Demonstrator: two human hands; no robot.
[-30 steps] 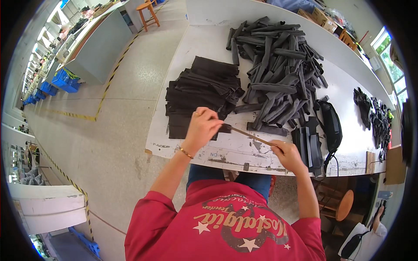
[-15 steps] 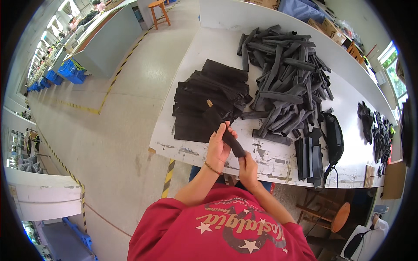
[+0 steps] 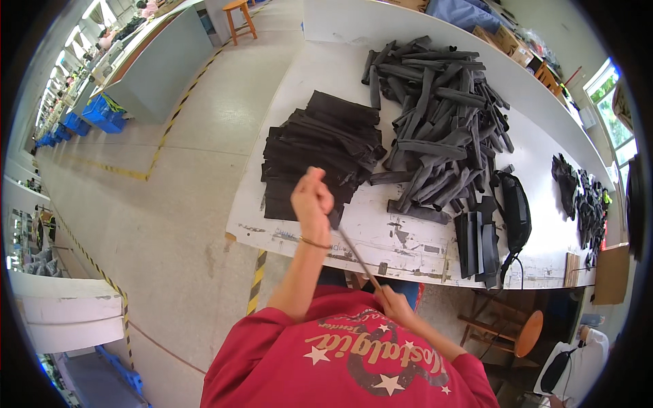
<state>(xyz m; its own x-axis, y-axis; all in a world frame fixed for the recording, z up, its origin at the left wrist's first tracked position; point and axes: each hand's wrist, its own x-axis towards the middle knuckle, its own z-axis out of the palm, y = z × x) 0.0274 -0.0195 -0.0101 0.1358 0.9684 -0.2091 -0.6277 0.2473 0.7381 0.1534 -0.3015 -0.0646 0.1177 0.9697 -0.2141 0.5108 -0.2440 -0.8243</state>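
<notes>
My left hand [image 3: 313, 199] is raised over the near edge of the flat black fabric strips [image 3: 321, 132], its fingers closed. A dark fabric tube [image 3: 335, 216] shows just beneath it, mostly hidden by the hand and blurred. Low in front of my shirt, my right hand [image 3: 393, 301] grips the lower end of a thin brown stick [image 3: 360, 257]. The stick slants up and left, its upper end close to the dark tube. To the right of the strips lies a heap of dark grey fabric tubes [image 3: 442, 95].
On the white table [image 3: 415, 251], folded dark pieces [image 3: 478, 243] lie beside a black pouch [image 3: 517, 212]. More black items [image 3: 590, 204] are at the far right. A low white wall [image 3: 544, 92] borders the back. A wooden stool [image 3: 527, 333] stands below the table.
The stick, earlier inside the tube with only its tip showing, is now mostly exposed. My right hand has moved down toward my body; my left hand has moved up and left.
</notes>
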